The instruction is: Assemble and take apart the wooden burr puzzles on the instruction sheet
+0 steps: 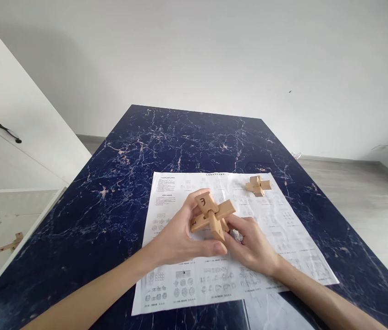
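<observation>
Above the printed sheet, both hands hold a wooden interlocking puzzle (217, 216) made of crossed, notched bars. One bar end carries a dark "3"-like mark, and another has a smaller mark. My left hand (183, 231) curves round the puzzle from the left, with its thumb along the near side. From the right, my right hand (249, 240) pinches a lower bar between thumb and fingers; some fingertips are hidden behind the wood. The instruction sheet (273, 256), full of small diagrams and text, lies creased beneath the hands.
A second wooden puzzle (258, 185), a compact cross, rests on the sheet's far right corner. The table (187, 142) has a dark blue marbled top. At left stands a white cabinet (15, 101) with a black handle; more wooden pieces (11, 243) lie on a lower surface there.
</observation>
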The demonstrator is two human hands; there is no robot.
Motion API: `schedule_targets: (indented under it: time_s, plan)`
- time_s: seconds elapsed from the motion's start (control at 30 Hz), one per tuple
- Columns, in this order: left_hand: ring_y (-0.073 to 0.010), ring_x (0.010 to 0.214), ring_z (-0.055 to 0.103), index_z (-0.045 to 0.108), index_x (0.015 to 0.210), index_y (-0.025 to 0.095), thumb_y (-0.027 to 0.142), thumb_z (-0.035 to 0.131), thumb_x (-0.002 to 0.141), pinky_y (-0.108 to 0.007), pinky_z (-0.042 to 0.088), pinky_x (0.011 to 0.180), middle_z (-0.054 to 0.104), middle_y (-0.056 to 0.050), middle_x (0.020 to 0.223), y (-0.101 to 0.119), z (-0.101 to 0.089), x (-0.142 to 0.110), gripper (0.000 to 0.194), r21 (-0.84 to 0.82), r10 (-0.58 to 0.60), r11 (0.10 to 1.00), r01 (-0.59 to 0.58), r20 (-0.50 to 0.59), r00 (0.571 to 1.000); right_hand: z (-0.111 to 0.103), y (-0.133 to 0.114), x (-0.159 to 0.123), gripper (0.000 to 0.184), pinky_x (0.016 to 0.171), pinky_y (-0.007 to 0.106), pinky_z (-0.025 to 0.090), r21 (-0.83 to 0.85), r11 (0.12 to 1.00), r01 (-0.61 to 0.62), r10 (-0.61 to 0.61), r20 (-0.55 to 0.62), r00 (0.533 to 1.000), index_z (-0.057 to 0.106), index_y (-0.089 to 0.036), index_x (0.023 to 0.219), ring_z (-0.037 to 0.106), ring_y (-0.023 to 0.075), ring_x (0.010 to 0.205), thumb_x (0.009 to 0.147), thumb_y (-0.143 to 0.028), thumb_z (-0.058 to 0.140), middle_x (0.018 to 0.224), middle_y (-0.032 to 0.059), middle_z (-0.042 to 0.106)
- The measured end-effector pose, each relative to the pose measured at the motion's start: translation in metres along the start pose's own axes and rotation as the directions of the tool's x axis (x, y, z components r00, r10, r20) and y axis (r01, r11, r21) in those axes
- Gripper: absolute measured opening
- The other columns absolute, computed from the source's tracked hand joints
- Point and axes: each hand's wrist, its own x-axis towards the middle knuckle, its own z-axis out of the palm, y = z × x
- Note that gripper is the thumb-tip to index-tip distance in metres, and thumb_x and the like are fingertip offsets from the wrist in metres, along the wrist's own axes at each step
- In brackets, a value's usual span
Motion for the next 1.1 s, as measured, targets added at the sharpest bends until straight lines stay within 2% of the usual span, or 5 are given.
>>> schedule_targets:
  time_s: [0.17,0.37,0.67,0.93,1.1]
  plan:
    - [-0.038,0.149,0.046,0.032,0.153,0.036,0.06,0.088,0.081,-0.056,0.041,0.12,0.041,-0.015,0.161,-0.003,-0.005,0.005,0.095,-0.13,0.007,0.991,-0.014,-0.052,0.999,-0.001,-0.001,0.003,0.026,0.058,0.028,0.045,0.009,0.997,-0.078,0.078,-0.084,0.993,0.056,-0.023,0.08,0.059,0.0149,0.056,0.104,-0.03,0.056,0.064,-0.0011,0.067]
    - [-0.0346,0.143,0.053,0.019,0.161,0.038,0.047,0.094,0.079,-0.057,0.041,0.12,0.05,-0.013,0.153,-0.003,-0.001,0.003,0.111,-0.066,-0.118,0.991,0.117,-0.017,0.993,0.008,0.0,0.002,0.027,0.048,0.025,0.029,-0.055,0.998,-0.03,0.03,0.009,0.999,0.04,-0.025,0.076,0.034,0.0099,0.048,0.099,-0.028,0.054,0.059,-0.0075,0.044]
    - [-0.0349,0.149,0.049,0.045,0.151,0.033,0.039,0.091,0.083,-0.055,0.042,0.122,0.051,-0.01,0.158,0.0,-0.001,0.005,0.082,-0.066,-0.039,0.997,0.038,-0.007,0.999,0.01,0.003,0.005,0.03,0.05,0.024,0.028,-0.023,1.0,0.015,-0.013,0.061,0.998,0.036,-0.024,0.073,0.034,0.0095,0.05,0.101,-0.027,0.048,0.059,-0.0072,0.04]
    - [-0.0402,0.158,0.037,0.04,0.158,0.033,0.049,0.086,0.087,-0.063,0.039,0.123,0.034,-0.015,0.172,0.002,-0.004,0.004,0.085,-0.081,-0.177,0.98,0.181,0.056,0.983,0.01,0.002,0.002,0.03,0.051,0.025,0.035,-0.05,0.996,-0.08,0.084,0.072,0.994,0.044,-0.025,0.074,0.041,0.0106,0.045,0.103,-0.029,0.048,0.054,-0.0063,0.051]
    - [-0.0405,0.148,0.051,0.047,0.155,0.032,0.047,0.097,0.074,-0.06,0.043,0.12,0.053,-0.014,0.158,-0.004,-0.006,0.006,0.097,-0.083,-0.095,0.992,0.097,0.027,0.995,0.011,0.008,0.001,0.035,0.052,0.026,0.034,-0.11,0.994,-0.008,0.016,0.076,0.997,0.042,-0.025,0.072,0.042,0.0114,0.048,0.104,-0.034,0.049,0.056,-0.0049,0.052]
